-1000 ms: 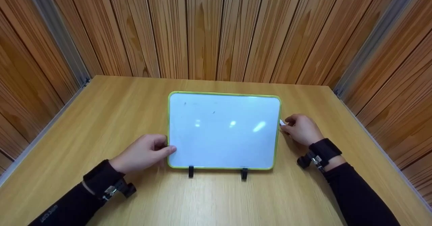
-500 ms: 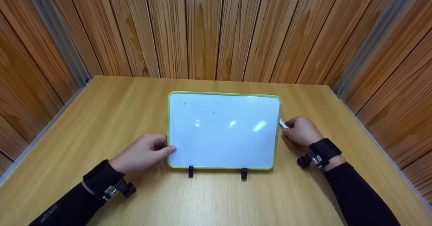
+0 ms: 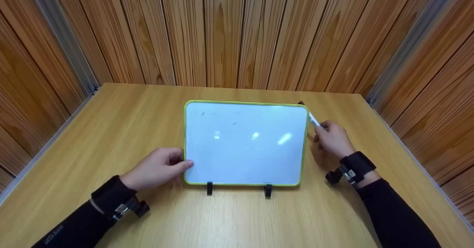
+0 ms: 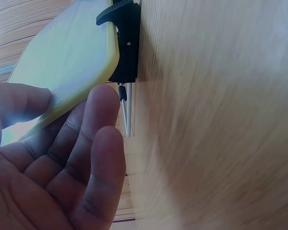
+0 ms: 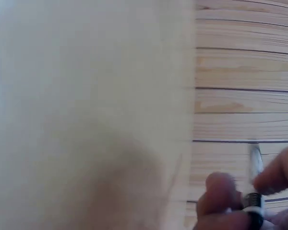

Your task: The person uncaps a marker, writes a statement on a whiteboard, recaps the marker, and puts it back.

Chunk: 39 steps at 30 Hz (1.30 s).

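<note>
A small whiteboard (image 3: 244, 148) with a yellow-green rim leans on a stand, whose two black feet (image 3: 209, 188) show at its lower edge. My left hand (image 3: 157, 168) grips the board's left edge; in the left wrist view the thumb (image 4: 26, 103) lies on its white face and the fingers are behind. To the right of the board, my right hand (image 3: 334, 138) pinches a white marker (image 3: 314, 119). The marker slants up and left, partly hidden behind the board's upper right corner. Its black end (image 5: 255, 218) shows blurred in the right wrist view.
The board stands on a wooden table (image 3: 237, 222). Wood-panelled walls (image 3: 237, 33) close off the back and both sides. Two small dark marks sit on the board's upper left part, and light reflections cross its middle.
The marker has come further out from behind the board and swung to point up and left. My right fingers have shifted slightly up and right. The left hand and board stay put.
</note>
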Available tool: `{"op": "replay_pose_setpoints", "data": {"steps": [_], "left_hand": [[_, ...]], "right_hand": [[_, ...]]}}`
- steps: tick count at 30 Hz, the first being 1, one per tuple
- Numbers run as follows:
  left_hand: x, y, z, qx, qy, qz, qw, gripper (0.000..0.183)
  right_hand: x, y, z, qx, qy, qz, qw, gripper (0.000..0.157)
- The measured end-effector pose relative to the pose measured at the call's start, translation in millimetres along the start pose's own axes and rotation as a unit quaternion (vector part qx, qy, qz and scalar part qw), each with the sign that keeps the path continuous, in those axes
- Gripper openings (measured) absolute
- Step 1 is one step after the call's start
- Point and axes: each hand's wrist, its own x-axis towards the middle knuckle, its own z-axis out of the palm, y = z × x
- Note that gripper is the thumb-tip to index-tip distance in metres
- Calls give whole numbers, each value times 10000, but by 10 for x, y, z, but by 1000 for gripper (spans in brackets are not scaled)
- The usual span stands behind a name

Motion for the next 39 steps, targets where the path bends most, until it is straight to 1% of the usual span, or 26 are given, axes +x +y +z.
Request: {"op": "replay_pose_setpoints", "data": {"steps": [2,5,9,12,16,21,25,27,30,33,36,39], "left_hand": [[1,1,-1,18,0,10,10000,31],[-1,4,-7,33,-8,11,10000,32],[-2,8,-15,27,-34,17,10000,32],[-3,6,-21,59,-31,37,10000,32],[-4,2,-29,109,-14,46,9999,32],[2,18,-42,200,65,133,9997,32],[12,52,-61,183,184,239,9994,31],[13,78,-74,163,265,298,9991,31],[16,128,-108,154,468,363,9981,26],[26,194,-168,220,850,448,9951,21],[40,274,-242,270,1327,608,9889,19],[46,361,-310,242,1806,763,9803,19]], "right_hand": [[-23,-28,-17,298,29,-38,9995,53],[-81,-86,-27,798,208,-160,9965,54],[-171,-172,-7,1427,581,-551,9865,49],[-218,-229,35,1537,891,-929,9797,48],[-248,-275,99,1524,1323,-1375,9697,50],[-318,-330,141,1647,1748,-2050,9488,42],[-405,-409,156,1734,1972,-2647,9279,34],[-445,-458,167,1676,2057,-2868,9205,32],[-492,-526,194,1486,2166,-3122,9130,29],[-542,-593,235,1316,2257,-3343,9055,27],[-601,-664,288,1205,2315,-3553,8976,24],[-662,-738,351,1042,2338,-3722,8922,22]]}}
